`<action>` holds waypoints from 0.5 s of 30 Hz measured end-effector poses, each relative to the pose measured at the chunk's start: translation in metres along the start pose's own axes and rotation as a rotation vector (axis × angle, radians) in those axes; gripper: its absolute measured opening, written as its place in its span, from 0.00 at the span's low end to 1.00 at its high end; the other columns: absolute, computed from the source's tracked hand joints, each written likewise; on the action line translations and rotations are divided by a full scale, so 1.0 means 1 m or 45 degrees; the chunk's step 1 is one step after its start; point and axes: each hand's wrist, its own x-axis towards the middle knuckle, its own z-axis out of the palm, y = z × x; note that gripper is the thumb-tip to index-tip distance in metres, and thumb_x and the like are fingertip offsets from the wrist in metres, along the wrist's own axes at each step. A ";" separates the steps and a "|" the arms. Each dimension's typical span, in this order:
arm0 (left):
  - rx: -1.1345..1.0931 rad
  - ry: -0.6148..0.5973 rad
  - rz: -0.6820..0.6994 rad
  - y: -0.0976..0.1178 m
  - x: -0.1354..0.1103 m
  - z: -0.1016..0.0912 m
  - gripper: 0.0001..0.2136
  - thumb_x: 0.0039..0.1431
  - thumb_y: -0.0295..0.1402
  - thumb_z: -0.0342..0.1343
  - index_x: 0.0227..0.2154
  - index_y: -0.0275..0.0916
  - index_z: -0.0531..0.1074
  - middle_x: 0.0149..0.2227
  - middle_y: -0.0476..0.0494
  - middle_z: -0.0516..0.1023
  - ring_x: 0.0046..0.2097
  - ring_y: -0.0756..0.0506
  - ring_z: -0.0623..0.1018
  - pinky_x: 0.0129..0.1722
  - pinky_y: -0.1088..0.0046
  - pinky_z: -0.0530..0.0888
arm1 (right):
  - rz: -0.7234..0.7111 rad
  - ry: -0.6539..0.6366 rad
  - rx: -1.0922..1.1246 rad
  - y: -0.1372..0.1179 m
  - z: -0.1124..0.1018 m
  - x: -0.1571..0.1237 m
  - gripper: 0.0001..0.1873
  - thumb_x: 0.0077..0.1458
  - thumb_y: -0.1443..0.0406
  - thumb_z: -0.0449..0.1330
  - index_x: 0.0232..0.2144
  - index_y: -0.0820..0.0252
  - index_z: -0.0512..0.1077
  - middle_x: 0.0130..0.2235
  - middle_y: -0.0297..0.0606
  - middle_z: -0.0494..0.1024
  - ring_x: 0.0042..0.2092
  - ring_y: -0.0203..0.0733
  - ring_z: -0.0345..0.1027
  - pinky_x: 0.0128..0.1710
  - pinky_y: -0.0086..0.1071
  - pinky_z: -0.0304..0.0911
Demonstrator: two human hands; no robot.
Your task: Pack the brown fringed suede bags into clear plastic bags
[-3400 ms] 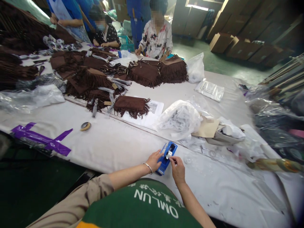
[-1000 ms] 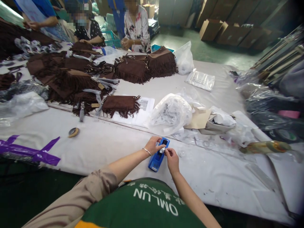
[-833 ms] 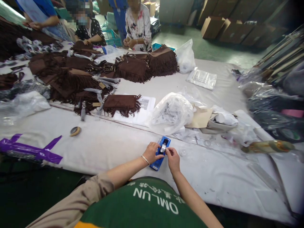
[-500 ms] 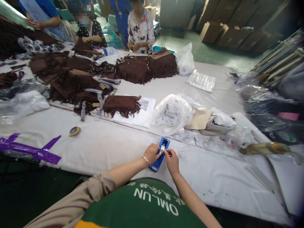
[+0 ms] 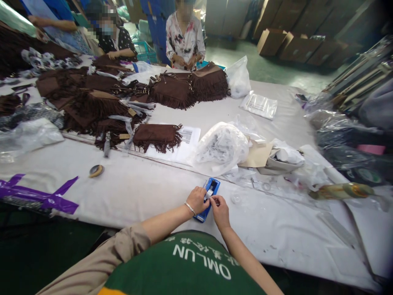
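Note:
A blue tape dispenser (image 5: 214, 182) lies on the cloth-covered table just in front of me, with a small roll of whitish tape (image 5: 209, 194) at its middle. My left hand (image 5: 197, 200) reaches over the dispenser from the left, its fingers closed on the roll. At the roll's right side, my right hand (image 5: 220, 211) has thumb and forefinger pinched together. What lies in that pinch is too small to make out, and the fingertips of both hands nearly meet. The dispenser's near end is partly covered by my left hand.
Beyond the dispenser sits a clear plastic bag (image 5: 223, 147) of scraps. A brown fringed bag (image 5: 157, 137) rests on a white packet, near a heap of similar bags (image 5: 92, 96). A tape ring (image 5: 96, 171) lies left. Several people stand across the table (image 5: 147, 184).
My right hand has shifted slightly left, closer to the left fingertips and the roll. My left hand stays at the dispenser. Across the table, a person's hands have moved apart a little.

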 end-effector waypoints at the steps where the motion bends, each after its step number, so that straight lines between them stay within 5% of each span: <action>1: 0.010 -0.003 -0.003 0.001 0.000 0.000 0.08 0.54 0.34 0.54 0.34 0.36 0.66 0.34 0.41 0.69 0.40 0.40 0.68 0.43 0.63 0.67 | -0.002 0.014 -0.004 0.001 0.000 0.000 0.15 0.53 0.53 0.56 0.32 0.57 0.70 0.34 0.36 0.73 0.35 0.41 0.66 0.38 0.35 0.63; 9: 0.053 -0.061 0.067 0.004 0.002 -0.004 0.21 0.57 0.35 0.54 0.52 0.37 0.60 0.43 0.38 0.69 0.45 0.39 0.68 0.45 0.62 0.66 | -0.012 0.064 -0.029 0.008 -0.003 0.006 0.14 0.52 0.53 0.57 0.31 0.57 0.71 0.36 0.39 0.71 0.36 0.42 0.65 0.39 0.36 0.63; 15: 0.178 -0.186 0.165 0.009 0.006 -0.016 0.15 0.58 0.33 0.53 0.48 0.39 0.63 0.42 0.37 0.71 0.45 0.38 0.68 0.44 0.61 0.66 | -0.002 0.039 -0.007 0.008 -0.003 0.001 0.14 0.51 0.52 0.57 0.30 0.57 0.72 0.35 0.38 0.71 0.36 0.43 0.65 0.39 0.38 0.64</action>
